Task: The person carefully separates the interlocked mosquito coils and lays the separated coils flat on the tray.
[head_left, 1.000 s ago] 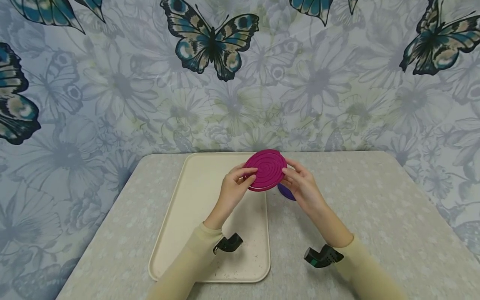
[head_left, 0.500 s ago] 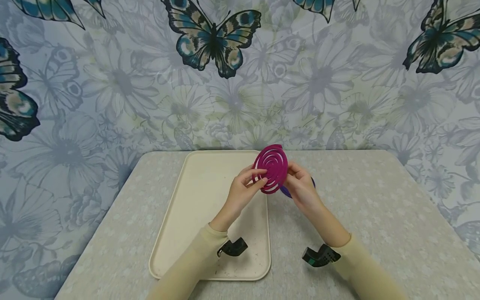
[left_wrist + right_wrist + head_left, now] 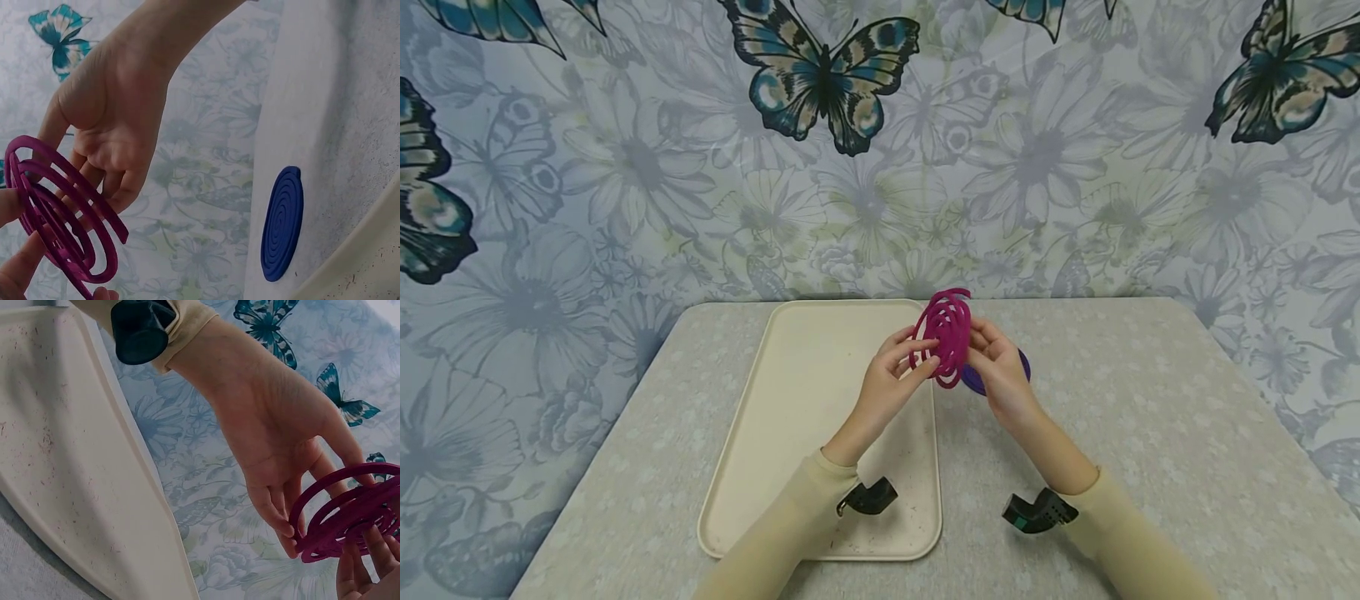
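A magenta spiral coil [image 3: 952,325], loosened into several separated loops, is held up above the tray's far right corner. My left hand [image 3: 880,387] pinches its left part between thumb and fingers. On its right edge, my right hand [image 3: 1009,383] grips with thumb and fingertips. In the left wrist view the coil [image 3: 69,212] hangs with its turns spread and one loose end pointing outward. The right wrist view shows the coil [image 3: 350,512] between both hands' fingers. Behind the right hand a flat blue-purple spiral disc [image 3: 282,225] lies on the table, tightly wound.
A cream rectangular tray [image 3: 805,433] lies on the table left of centre, with small dark crumbs on its surface near the front. Pale patterned cloth covers the table [image 3: 1150,433]. A butterfly-printed backdrop [image 3: 880,225] rises behind the table's far edge.
The magenta coil was a flat, closed disc; it has turned more edge-on and its turns have pulled apart. Both hands keep hold of it, the left having shifted slightly right.
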Demonstrator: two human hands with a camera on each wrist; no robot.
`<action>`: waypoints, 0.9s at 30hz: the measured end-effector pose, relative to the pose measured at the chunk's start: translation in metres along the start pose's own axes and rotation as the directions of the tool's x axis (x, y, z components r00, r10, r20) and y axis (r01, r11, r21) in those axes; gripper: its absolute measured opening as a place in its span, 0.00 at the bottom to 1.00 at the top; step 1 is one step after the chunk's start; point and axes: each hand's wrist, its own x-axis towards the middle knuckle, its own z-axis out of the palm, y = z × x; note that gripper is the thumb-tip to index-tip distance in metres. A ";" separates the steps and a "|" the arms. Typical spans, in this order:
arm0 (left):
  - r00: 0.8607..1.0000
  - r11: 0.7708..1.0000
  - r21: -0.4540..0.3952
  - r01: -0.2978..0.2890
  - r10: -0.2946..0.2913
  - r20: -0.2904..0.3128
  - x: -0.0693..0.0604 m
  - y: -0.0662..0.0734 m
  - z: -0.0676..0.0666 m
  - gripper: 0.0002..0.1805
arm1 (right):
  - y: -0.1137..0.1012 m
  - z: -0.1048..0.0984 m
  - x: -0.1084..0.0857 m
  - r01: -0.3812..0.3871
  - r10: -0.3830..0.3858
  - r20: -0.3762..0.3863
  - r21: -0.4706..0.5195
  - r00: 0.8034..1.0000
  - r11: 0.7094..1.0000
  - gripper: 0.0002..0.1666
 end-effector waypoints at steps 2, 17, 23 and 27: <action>1.000 1.000 0.011 -0.001 0.001 -0.002 0.000 -0.001 0.000 0.17 | 0.000 0.000 0.000 0.014 -0.014 0.006 -0.026 1.000 1.000 0.21; 0.997 0.998 -0.038 -0.043 0.041 -0.065 -0.001 0.000 0.004 0.17 | 0.002 0.001 -0.001 -0.071 0.071 -0.007 0.035 0.997 0.997 0.16; 0.995 0.993 -0.099 -0.063 0.055 -0.082 0.000 0.001 0.002 0.17 | 0.003 -0.001 -0.001 -0.235 0.190 0.265 0.153 0.945 0.960 0.30; 0.994 0.995 -0.094 -0.031 0.021 -0.103 0.001 0.001 0.000 0.18 | 0.005 -0.002 -0.001 -0.292 0.207 0.319 0.250 0.925 0.923 0.18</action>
